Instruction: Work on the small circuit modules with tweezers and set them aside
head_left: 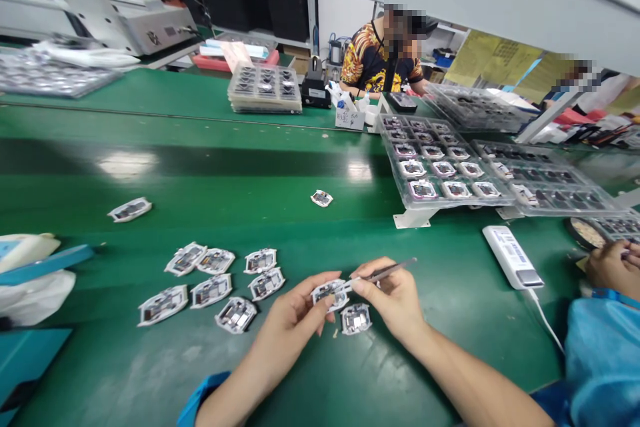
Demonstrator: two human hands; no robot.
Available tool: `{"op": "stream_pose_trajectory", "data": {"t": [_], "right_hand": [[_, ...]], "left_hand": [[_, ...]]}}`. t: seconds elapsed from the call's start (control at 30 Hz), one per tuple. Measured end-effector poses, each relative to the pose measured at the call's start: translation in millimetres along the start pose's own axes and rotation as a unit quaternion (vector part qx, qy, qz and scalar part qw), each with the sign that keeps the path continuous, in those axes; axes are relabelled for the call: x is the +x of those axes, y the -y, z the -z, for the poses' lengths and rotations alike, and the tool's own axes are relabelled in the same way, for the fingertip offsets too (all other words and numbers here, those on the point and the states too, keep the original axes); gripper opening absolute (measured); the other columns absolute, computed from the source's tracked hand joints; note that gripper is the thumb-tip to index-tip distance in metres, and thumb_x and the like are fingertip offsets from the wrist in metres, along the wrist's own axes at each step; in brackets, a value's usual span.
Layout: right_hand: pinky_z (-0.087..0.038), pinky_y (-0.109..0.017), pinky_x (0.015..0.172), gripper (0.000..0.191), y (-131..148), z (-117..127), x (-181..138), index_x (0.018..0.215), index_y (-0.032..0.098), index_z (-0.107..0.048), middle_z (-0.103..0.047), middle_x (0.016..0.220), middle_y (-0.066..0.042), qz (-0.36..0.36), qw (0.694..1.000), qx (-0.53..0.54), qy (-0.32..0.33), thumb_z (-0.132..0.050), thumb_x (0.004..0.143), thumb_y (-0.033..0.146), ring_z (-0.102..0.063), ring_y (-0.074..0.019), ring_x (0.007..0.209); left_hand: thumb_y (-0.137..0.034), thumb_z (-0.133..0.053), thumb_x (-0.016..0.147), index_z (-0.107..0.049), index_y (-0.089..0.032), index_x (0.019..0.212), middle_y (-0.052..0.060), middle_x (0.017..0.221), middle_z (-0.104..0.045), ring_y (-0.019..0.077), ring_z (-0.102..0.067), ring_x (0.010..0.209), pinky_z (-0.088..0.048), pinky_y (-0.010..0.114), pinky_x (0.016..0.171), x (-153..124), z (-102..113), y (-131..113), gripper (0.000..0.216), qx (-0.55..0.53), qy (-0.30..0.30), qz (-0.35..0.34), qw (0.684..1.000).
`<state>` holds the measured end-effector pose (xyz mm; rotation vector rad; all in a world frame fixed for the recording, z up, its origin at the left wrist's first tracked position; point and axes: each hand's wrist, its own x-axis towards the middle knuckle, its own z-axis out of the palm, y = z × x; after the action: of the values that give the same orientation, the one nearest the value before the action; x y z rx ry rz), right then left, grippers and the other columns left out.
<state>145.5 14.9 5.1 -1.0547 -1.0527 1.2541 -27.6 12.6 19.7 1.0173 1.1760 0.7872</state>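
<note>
One circuit module [329, 294] | pinched by left hand [287, 320] | right hand [387, 300] grips tweezers [390, 270] beside it

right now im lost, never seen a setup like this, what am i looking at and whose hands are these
This is one picture from a camera worn on a person's head, looking forward and down at a long green workbench. The two bare hands are that person's own. The left hand pinches a small flat electronic module with a white border, and the right hand holds slim metal tweezers whose tip reaches that module. More white-bordered modules lie loose on the bench, and clear plastic trays of modules sit further along. Another person's hand shows at the right edge.
</note>
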Motion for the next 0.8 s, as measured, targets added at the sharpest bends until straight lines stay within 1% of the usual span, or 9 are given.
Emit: {"op": "stream_pose_trajectory", "data": {"t": [0.17,0.3,0.43,0.57,0.8], "right_hand": [[-0.056,-0.029,0.065,0.025,0.4,-2.4,2.3,0.073,0.020,-0.067,-0.074,0.072,-0.001,-0.056,0.998,0.040,0.006,-0.085,0.064,0.036,-0.069,-0.0166,0.067],[-0.055,-0.027,0.061,0.027,-0.6,-2.7,4.1,0.069,0.019,-0.067,-0.072,0.067,0.000,-0.080,0.995,0.055,0.002,-0.086,0.060,0.036,-0.067,-0.0149,0.061],[-0.054,-0.026,0.060,0.026,-0.8,-1.7,4.8,0.069,0.019,-0.067,-0.072,0.066,0.000,-0.079,0.995,0.057,-0.009,-0.086,0.061,0.034,-0.066,-0.0141,0.060],[-0.053,-0.026,0.060,0.024,0.7,-1.4,4.8,0.069,0.019,-0.067,-0.072,0.066,0.001,-0.070,0.996,0.051,-0.018,-0.086,0.061,0.032,-0.065,-0.0136,0.060],[-0.051,-0.024,0.059,0.020,0.8,-1.6,4.8,0.068,0.019,-0.068,-0.072,0.065,0.002,-0.066,0.996,0.054,-0.020,-0.085,0.062,0.028,-0.064,-0.0124,0.060]], "left_hand": [[-0.040,-0.071,0.073,-0.068,-0.016,0.110,-0.001,0.059,-0.062,0.0162,-0.054,0.056,-0.042,0.025,0.053,-0.6,-0.1,4.2,0.044,0.034,-0.005,-0.024,0.999],[-0.041,-0.069,0.074,-0.067,-0.015,0.112,0.000,0.060,-0.063,0.0160,-0.053,0.055,-0.041,0.025,0.053,-1.4,-0.9,8.2,0.047,0.053,-0.001,-0.036,0.998],[-0.040,-0.067,0.075,-0.067,-0.014,0.115,0.001,0.061,-0.064,0.0172,-0.055,0.057,-0.043,0.026,0.055,-2.6,-0.8,7.2,0.047,0.066,0.005,-0.040,0.997],[-0.042,-0.061,0.081,-0.068,-0.014,0.113,0.003,0.066,-0.067,0.0179,-0.056,0.059,-0.045,0.028,0.059,-2.2,0.8,5.8,0.043,0.064,0.009,-0.046,0.997],[-0.041,-0.057,0.083,-0.069,-0.014,0.114,0.001,0.062,-0.065,0.0172,-0.055,0.057,-0.045,0.028,0.061,0.3,3.0,10.8,0.042,0.072,0.001,-0.054,0.996]]}}
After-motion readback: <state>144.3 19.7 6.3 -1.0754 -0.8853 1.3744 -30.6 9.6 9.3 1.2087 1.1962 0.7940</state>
